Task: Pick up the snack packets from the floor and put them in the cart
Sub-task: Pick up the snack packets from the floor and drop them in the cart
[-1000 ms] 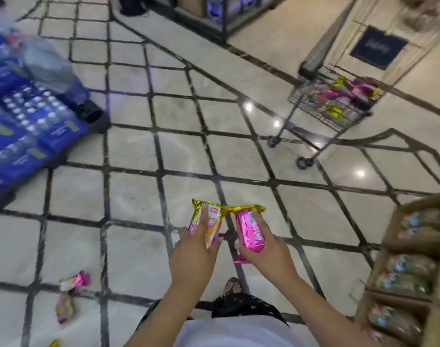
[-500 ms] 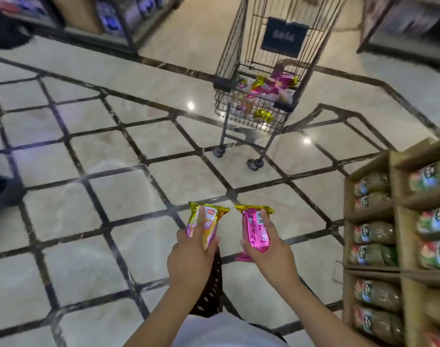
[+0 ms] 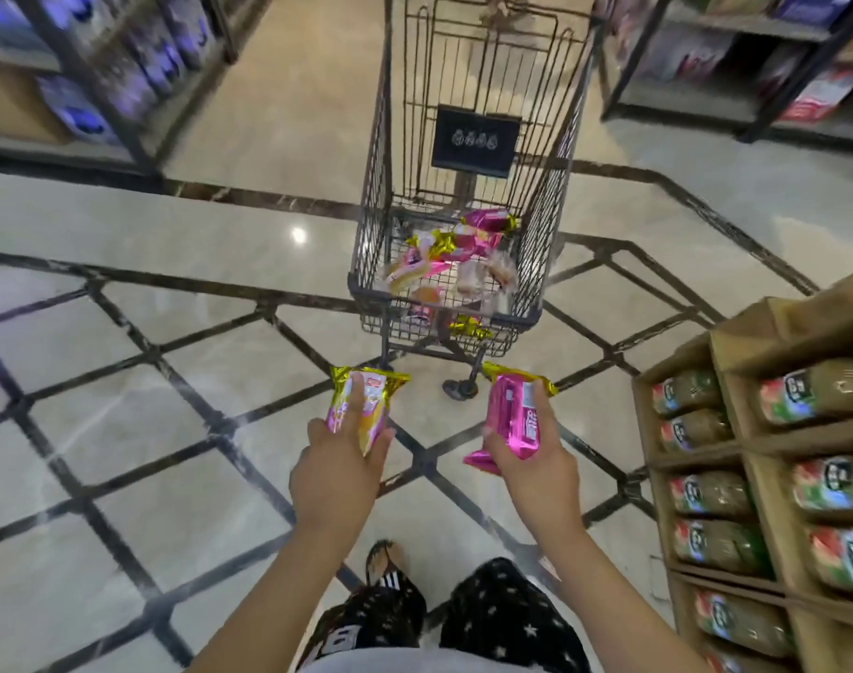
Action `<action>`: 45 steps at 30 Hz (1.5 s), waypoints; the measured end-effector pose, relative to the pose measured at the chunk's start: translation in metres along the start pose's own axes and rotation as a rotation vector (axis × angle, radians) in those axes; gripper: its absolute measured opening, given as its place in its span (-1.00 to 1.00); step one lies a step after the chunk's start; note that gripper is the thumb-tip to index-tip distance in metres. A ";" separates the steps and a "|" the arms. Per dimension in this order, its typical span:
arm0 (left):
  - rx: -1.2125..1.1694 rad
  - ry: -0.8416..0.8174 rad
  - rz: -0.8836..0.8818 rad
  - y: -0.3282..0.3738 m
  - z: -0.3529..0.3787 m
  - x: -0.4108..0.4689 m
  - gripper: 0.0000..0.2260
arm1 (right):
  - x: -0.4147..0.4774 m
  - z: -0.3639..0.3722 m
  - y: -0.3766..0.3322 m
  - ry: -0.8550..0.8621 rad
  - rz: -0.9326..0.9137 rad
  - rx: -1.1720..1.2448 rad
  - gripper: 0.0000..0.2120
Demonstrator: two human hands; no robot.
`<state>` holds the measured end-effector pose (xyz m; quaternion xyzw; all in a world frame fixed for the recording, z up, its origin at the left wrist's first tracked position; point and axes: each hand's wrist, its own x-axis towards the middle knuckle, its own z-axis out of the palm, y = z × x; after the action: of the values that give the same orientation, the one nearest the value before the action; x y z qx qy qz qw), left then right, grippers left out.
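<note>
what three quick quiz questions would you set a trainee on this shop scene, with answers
1. True or false: the left hand grips a yellow-pink packet and the right hand grips a pink packet.
2. The cart is: A) straight ahead, upright, with snack packets inside; B) tipped on its side; C) behind the person.
3. On which side of the person does the wooden rack stand?
Key: 1 true; 2 A; 3 right.
</note>
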<state>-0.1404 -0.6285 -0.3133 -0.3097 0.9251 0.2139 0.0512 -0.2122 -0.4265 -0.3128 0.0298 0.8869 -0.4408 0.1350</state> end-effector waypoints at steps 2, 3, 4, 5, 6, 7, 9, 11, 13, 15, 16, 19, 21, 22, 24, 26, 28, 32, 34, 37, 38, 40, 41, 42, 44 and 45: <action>-0.015 -0.003 -0.002 0.015 -0.005 0.032 -0.36 | 0.029 -0.004 -0.012 0.030 -0.006 0.011 -0.23; -0.015 -0.005 -0.003 0.024 -0.007 0.048 -0.37 | 0.046 -0.006 -0.016 0.043 -0.002 0.024 -0.23; -0.018 -0.001 -0.006 0.033 -0.008 0.064 -0.37 | 0.063 -0.008 -0.020 0.053 0.007 0.041 -0.24; -0.020 0.007 -0.008 0.044 -0.010 0.082 -0.37 | 0.081 -0.010 -0.024 0.058 0.014 0.053 -0.24; -0.017 0.016 -0.007 0.055 -0.011 0.100 -0.37 | 0.099 -0.012 -0.028 0.057 0.018 0.060 -0.24; -0.008 0.022 -0.006 0.066 -0.011 0.119 -0.36 | 0.119 -0.013 -0.032 0.051 0.015 0.062 -0.24; 0.006 0.034 -0.009 0.088 -0.011 0.157 -0.36 | 0.162 -0.014 -0.041 0.023 0.000 0.052 -0.24; 0.026 0.026 -0.021 0.112 -0.013 0.191 -0.36 | 0.203 -0.016 -0.051 -0.001 0.010 0.023 -0.22; 0.047 0.000 -0.040 0.136 -0.015 0.222 -0.36 | 0.240 -0.021 -0.058 -0.029 0.035 0.012 -0.20; 0.052 -0.004 -0.043 0.156 -0.017 0.247 -0.36 | 0.269 -0.024 -0.065 -0.070 0.022 0.005 -0.20; 0.052 0.002 -0.031 0.164 -0.017 0.258 -0.35 | 0.282 -0.025 -0.069 -0.086 0.008 -0.009 -0.20; 0.057 -0.002 -0.028 0.180 -0.015 0.286 -0.34 | 0.314 -0.025 -0.077 -0.132 0.010 -0.102 -0.19; 0.057 -0.019 -0.034 0.185 -0.013 0.298 -0.32 | 0.328 -0.019 -0.082 -0.134 0.003 -0.161 -0.18; 0.053 -0.035 -0.029 0.187 -0.011 0.306 -0.31 | 0.336 -0.016 -0.083 -0.126 0.004 -0.171 -0.19; 0.035 -0.067 -0.026 0.188 -0.006 0.325 -0.32 | 0.351 -0.008 -0.087 -0.104 0.048 -0.181 -0.19; 0.036 -0.084 -0.008 0.185 -0.002 0.346 -0.33 | 0.363 0.002 -0.093 -0.091 0.085 -0.211 -0.19; 0.050 -0.110 0.039 0.183 -0.001 0.365 -0.34 | 0.372 0.014 -0.099 -0.084 0.103 -0.242 -0.17; 0.048 -0.200 0.077 0.180 -0.003 0.402 -0.34 | 0.387 0.034 -0.109 -0.023 0.176 -0.233 -0.19; 0.068 -0.217 0.120 0.178 -0.004 0.418 -0.34 | 0.389 0.042 -0.115 0.026 0.200 -0.200 -0.19; 0.166 -0.272 0.178 0.174 -0.002 0.436 -0.29 | 0.393 0.051 -0.111 0.006 0.281 -0.196 -0.11; 0.227 -0.307 0.188 0.173 0.000 0.440 -0.26 | 0.393 0.053 -0.108 -0.012 0.342 -0.233 -0.06; 0.343 -0.381 0.220 0.175 0.004 0.445 -0.21 | 0.390 0.052 -0.101 -0.065 0.479 -0.372 -0.01; 0.386 -0.416 0.259 0.178 0.006 0.446 -0.21 | 0.386 0.049 -0.099 -0.071 0.511 -0.447 -0.01; 0.424 -0.442 0.319 0.185 0.007 0.445 -0.23 | 0.379 0.048 -0.096 -0.047 0.525 -0.498 -0.01; 0.498 -0.476 0.491 0.202 0.014 0.437 -0.29 | 0.358 0.041 -0.092 0.055 0.555 -0.519 -0.05; 0.530 -0.488 0.596 0.213 0.019 0.429 -0.32 | 0.345 0.035 -0.087 0.110 0.575 -0.535 -0.11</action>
<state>-0.6126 -0.7038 -0.3505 0.0526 0.9574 0.0421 0.2808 -0.5513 -0.5295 -0.3571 0.2641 0.9318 -0.1361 0.2084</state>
